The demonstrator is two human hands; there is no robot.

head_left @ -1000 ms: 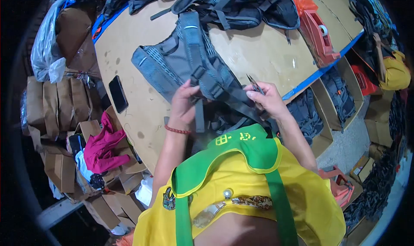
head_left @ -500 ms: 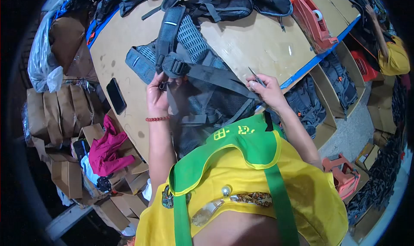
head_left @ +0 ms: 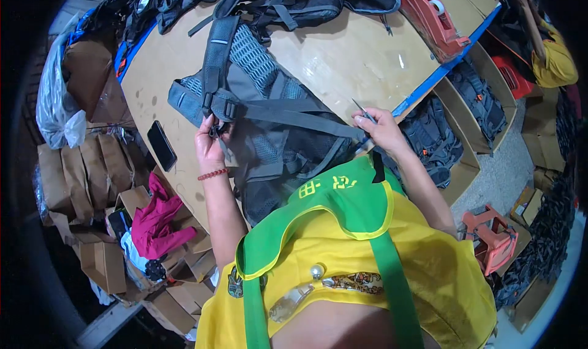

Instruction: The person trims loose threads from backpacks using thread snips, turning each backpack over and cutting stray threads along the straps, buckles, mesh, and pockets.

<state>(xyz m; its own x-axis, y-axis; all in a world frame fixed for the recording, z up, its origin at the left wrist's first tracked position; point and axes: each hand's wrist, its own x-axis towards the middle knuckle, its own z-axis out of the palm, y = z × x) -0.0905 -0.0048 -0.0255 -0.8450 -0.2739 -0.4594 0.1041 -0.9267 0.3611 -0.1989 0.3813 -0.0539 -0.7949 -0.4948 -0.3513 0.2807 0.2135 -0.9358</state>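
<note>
A dark grey backpack [head_left: 263, 150] with blue-grey mesh padding lies on the table in front of me, its straps facing up. My left hand [head_left: 211, 146] is closed on a shoulder strap [head_left: 215, 64] at its lower end, beside a black buckle [head_left: 229, 109]. A short loose strap end hangs by those fingers. My right hand [head_left: 382, 130] grips a pair of small pointed scissors [head_left: 362, 109], tips pointing up and to the left. A wide flat strap [head_left: 300, 117] runs across the pack from the buckle towards my right hand. The scissors' handles are hidden in my fingers.
The wooden table [head_left: 343, 55] also bears a black phone [head_left: 162, 146], more backpacks [head_left: 318, 3] and a red tape dispenser [head_left: 436, 24]. Cartons of packs [head_left: 429, 144] stand at right. A co-worker's yellow sleeve [head_left: 556, 58] shows far right; magenta cloth [head_left: 158, 220] lies lower left.
My left hand has moved slightly left and down with the strap and buckle, spreading the wide strap more. My right hand keeps the scissors in nearly the same place. The view has shifted slightly.
</note>
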